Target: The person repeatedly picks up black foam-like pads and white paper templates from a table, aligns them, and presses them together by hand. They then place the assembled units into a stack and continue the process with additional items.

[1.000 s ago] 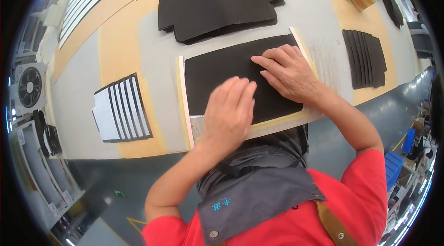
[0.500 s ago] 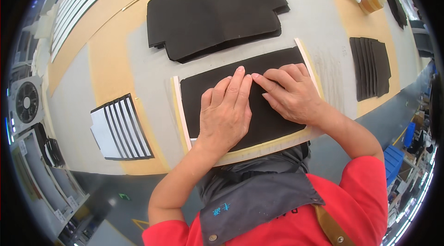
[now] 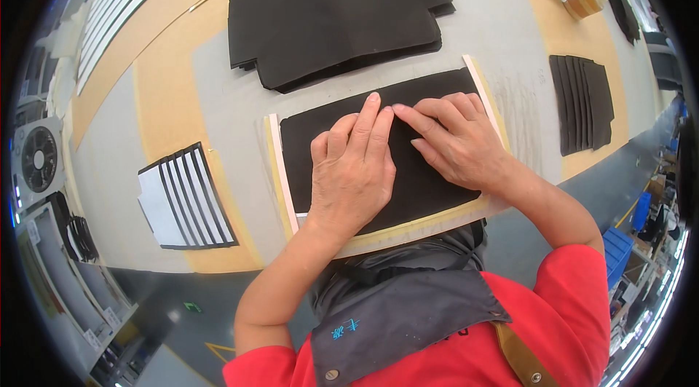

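Note:
A black rectangular sheet (image 3: 419, 201) lies before me between two pale strips, one along its left side (image 3: 282, 161) and one along its right (image 3: 480, 92). My left hand (image 3: 352, 168) rests palm down on the sheet, fingers stretched toward its far edge and holding nothing. My right hand (image 3: 455, 136) lies on the sheet's right half. Its index fingertip meets the left hand's fingertips near the far edge, while its thumb is apart from the index finger and the other fingers are partly bent. Nothing shows between its fingers.
Beyond the sheet lies a stack of larger black notched sheets (image 3: 342, 23). Overlapping white pieces with black borders (image 3: 188, 198) sit at left, and fanned black pieces (image 3: 582, 104) at right. An amber-filled nozzle bottle (image 3: 585, 2) stands far right. The table's near edge borders my body.
The whole view has shifted slightly. Both hands keep nearly the same place on the black sheet.

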Action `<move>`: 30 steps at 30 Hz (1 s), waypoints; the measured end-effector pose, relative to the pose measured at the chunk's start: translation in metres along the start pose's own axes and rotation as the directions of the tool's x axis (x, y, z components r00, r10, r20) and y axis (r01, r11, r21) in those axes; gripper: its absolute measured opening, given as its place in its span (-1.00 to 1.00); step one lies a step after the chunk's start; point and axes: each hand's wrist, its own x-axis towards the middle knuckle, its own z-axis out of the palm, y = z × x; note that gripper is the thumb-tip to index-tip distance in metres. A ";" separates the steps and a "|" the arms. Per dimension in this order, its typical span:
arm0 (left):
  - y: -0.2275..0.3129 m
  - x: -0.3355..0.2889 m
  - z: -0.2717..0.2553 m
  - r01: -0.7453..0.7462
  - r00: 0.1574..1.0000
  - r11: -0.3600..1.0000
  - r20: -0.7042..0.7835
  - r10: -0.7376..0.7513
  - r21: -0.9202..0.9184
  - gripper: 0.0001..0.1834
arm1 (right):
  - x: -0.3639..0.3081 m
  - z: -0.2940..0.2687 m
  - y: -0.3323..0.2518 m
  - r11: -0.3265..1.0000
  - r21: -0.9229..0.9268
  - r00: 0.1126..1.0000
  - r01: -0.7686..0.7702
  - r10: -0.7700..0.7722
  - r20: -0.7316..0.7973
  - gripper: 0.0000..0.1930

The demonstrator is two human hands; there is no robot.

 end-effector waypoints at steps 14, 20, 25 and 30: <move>-0.001 -0.005 0.002 -0.027 0.998 0.999 -0.056 0.025 -0.021 -0.42 | 0.019 0.004 -0.003 0.998 -0.044 0.996 -0.044 0.047 0.072 -0.41; -0.002 -0.007 0.004 -0.031 0.995 0.999 -0.091 0.029 -0.032 -0.44 | 0.023 0.004 -0.003 0.997 -0.065 0.995 -0.039 0.045 0.094 -0.39; -0.002 -0.008 0.007 -0.038 0.994 0.999 -0.107 0.035 -0.028 -0.46 | 0.022 0.006 -0.004 0.996 -0.082 0.997 -0.021 0.027 0.070 -0.41; -0.002 -0.005 0.004 -0.039 0.993 0.999 -0.109 0.035 -0.030 -0.47 | 0.019 0.008 -0.003 0.996 -0.090 1.000 -0.023 0.024 0.014 -0.43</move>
